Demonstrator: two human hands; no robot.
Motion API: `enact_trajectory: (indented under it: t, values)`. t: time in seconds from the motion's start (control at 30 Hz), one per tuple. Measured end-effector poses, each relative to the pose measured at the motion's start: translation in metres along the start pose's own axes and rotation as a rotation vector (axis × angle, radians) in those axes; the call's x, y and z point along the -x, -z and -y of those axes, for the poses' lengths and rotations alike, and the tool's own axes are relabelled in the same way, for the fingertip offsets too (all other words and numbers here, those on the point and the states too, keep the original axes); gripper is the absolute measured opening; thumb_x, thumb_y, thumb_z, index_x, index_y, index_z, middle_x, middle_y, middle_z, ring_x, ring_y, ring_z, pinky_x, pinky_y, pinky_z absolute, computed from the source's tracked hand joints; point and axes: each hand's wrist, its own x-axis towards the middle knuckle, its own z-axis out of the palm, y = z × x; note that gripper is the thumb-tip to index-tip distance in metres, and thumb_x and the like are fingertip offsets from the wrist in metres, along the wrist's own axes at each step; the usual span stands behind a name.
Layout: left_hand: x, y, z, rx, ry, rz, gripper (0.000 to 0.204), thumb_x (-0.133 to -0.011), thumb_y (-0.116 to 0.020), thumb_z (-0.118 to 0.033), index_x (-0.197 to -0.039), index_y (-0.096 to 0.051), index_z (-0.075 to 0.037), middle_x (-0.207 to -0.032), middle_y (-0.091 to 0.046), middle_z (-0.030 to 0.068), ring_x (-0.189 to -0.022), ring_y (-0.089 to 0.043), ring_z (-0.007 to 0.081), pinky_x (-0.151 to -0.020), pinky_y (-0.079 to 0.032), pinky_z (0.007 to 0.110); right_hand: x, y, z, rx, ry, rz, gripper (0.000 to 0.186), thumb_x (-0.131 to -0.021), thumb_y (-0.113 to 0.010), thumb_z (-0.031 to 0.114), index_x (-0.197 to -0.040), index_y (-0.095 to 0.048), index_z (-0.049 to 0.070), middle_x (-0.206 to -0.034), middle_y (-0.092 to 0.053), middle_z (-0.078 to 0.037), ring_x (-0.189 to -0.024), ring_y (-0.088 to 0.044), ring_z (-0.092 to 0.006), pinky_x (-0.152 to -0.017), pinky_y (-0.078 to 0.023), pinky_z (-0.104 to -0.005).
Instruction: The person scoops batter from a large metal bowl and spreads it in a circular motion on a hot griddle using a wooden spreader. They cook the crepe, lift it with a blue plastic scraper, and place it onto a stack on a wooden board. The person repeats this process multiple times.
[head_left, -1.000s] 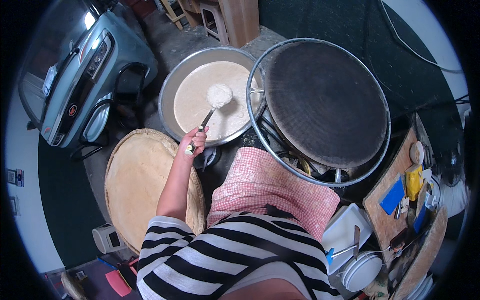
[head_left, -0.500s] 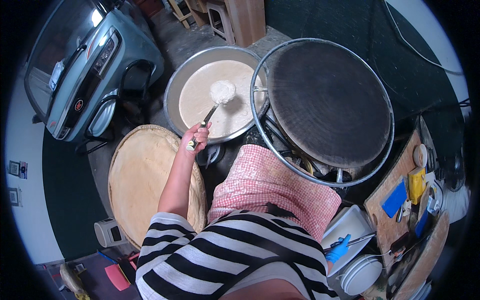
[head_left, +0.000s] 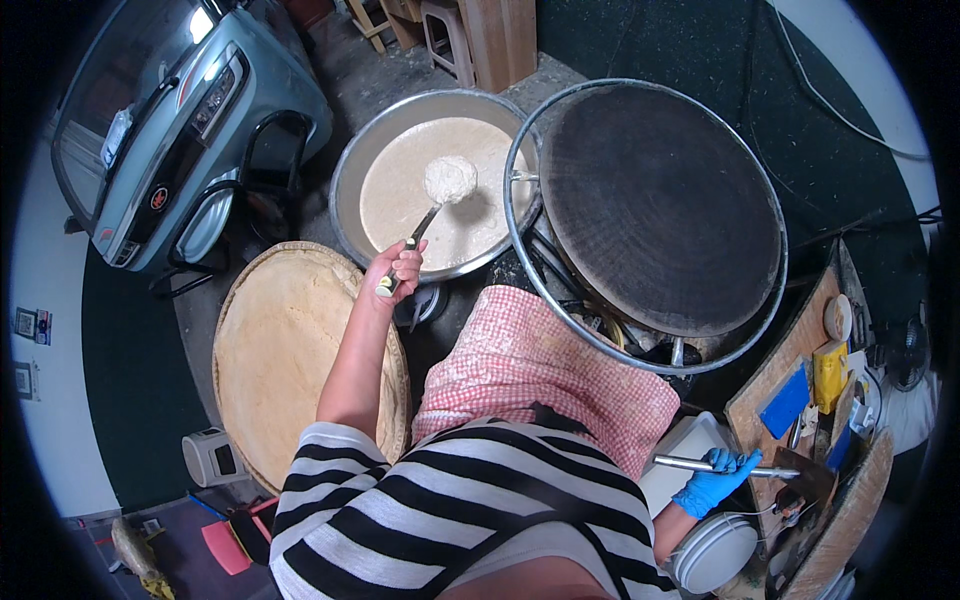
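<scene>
My left hand [head_left: 398, 270] is closed round the handle of a ladle [head_left: 424, 224]. Pale, thick batter fills the ladle's bowl, which hovers over more batter [head_left: 390, 190] in a wide metal basin [head_left: 345, 165]. Off to the lower right, my right hand [head_left: 715, 484] wears a blue glove and grips a scraper with a long metal handle [head_left: 683, 463]; its broad end lies over the side table, partly hard to make out. Right of the basin is a large round dark griddle [head_left: 660, 210], its surface bare, with a metal ring [head_left: 512, 225] around it.
A tall stack of round flatbreads [head_left: 290, 370] stands at left, near my left forearm. Beyond it is a pale blue vehicle [head_left: 190, 150]. The wooden side table [head_left: 750, 385] at right carries a blue block [head_left: 785, 400] and a yellow packet [head_left: 830, 372]. A white lidded bucket [head_left: 718, 555] sits below.
My right hand has moved right and slightly up with the scraper, lifting it from beside the white tray toward the side table. My left hand and the filled ladle have barely moved.
</scene>
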Motion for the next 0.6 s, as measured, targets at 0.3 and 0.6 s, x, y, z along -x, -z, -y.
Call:
enact_trajectory:
  t: [0.3, 0.6]
  values:
    - [0.004, -0.001, 0.002, -0.002, 0.003, -0.004, 0.040, -0.093, -0.037, -0.023, -0.120, -0.038, 0.007, -0.070, -0.045, 0.0027, -0.049, -0.043, 0.0105, -0.045, -0.037, 0.026, 0.001, 0.000, -0.006, -0.112, -0.058, 0.030, 0.045, -0.094, -0.040, 0.034, -0.054, -0.039, 0.014, -0.040, -0.029, 0.003, -0.031, -0.025, -0.0082, -0.032, -0.023, -0.0229]
    - [0.012, -0.005, 0.005, -0.012, 0.006, 0.031, 0.040, -0.093, -0.039, -0.022, -0.121, -0.037, 0.007, -0.072, -0.045, 0.0033, -0.049, -0.044, 0.0104, -0.045, -0.038, 0.026, -0.003, 0.002, -0.004, -0.120, -0.044, 0.024, 0.047, -0.094, -0.040, 0.035, -0.052, -0.040, 0.014, -0.041, -0.033, 0.003, -0.031, -0.026, -0.0093, -0.033, -0.024, -0.0233]
